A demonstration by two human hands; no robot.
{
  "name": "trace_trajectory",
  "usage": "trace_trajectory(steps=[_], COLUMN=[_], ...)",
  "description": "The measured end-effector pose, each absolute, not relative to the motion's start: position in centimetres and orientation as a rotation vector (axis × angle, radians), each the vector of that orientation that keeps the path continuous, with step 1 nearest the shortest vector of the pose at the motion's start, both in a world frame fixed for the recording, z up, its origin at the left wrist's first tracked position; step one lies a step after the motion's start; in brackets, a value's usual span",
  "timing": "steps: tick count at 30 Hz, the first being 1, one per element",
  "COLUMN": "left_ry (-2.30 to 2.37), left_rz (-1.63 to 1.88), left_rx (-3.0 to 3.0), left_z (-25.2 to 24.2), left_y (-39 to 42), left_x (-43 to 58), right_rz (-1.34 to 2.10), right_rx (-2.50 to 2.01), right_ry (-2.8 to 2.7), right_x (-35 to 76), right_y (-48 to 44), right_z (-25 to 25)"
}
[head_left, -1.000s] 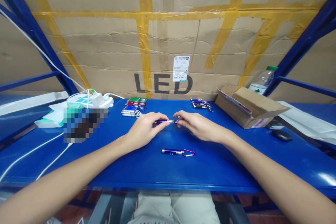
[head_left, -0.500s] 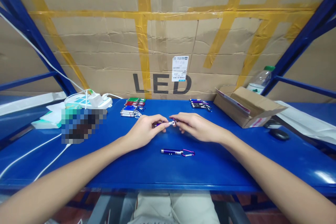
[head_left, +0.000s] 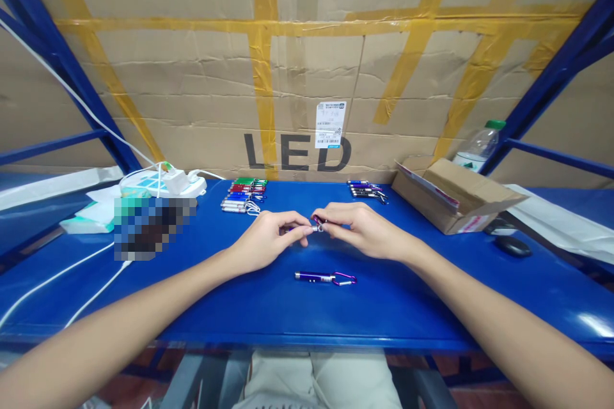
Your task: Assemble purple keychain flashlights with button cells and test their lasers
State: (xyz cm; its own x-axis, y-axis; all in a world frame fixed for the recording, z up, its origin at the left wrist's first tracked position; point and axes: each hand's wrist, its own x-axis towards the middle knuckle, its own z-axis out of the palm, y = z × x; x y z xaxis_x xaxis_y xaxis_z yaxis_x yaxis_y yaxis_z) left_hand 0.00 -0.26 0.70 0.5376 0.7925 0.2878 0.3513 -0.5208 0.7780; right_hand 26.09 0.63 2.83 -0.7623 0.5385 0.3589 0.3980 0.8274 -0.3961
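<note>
Over the middle of the blue table, my left hand (head_left: 268, 239) pinches the body of a small purple penlight (head_left: 314, 228), most of which its fingers hide. My right hand (head_left: 362, 227) is closed on the purple carabiner clip (head_left: 317, 218) at the penlight's silver end. Nearer to me lies a second purple penlight (head_left: 314, 277), flat on the table, its carabiner pointing right. Behind my left hand are several penlights in rows (head_left: 244, 195), green, red, blue and silver. A smaller group of blue and black penlights (head_left: 365, 192) lies beyond my right hand.
An open cardboard box (head_left: 446, 198) stands at the right, with a green-capped bottle (head_left: 480, 147) behind it and a black mouse (head_left: 512, 245) in front. At the left are a white power strip (head_left: 189, 186), cables and a blurred-out object (head_left: 153, 230). A large carton (head_left: 192, 96) backs the table (head_left: 230, 313).
My right fingers have shifted slightly at the clip end, and the clip and silver tip are turned a little. Both hands stay in nearly the same place.
</note>
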Motion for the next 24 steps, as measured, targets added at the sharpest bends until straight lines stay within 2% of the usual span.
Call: trace_trajectory(steps=[14, 24], left_ry=[0.812, 0.725], left_rz=[0.814, 0.801], left_rx=[1.845, 1.690], left_z=[0.7, 0.4], left_y=[0.2, 0.5], left_x=[0.2, 0.2], right_rz=[0.244, 0.357], right_rx=[-0.611, -0.637], right_ry=[-2.514, -2.434], right_x=[26.0, 25.4], right_y=[0.2, -0.5], right_z=[3.0, 3.6])
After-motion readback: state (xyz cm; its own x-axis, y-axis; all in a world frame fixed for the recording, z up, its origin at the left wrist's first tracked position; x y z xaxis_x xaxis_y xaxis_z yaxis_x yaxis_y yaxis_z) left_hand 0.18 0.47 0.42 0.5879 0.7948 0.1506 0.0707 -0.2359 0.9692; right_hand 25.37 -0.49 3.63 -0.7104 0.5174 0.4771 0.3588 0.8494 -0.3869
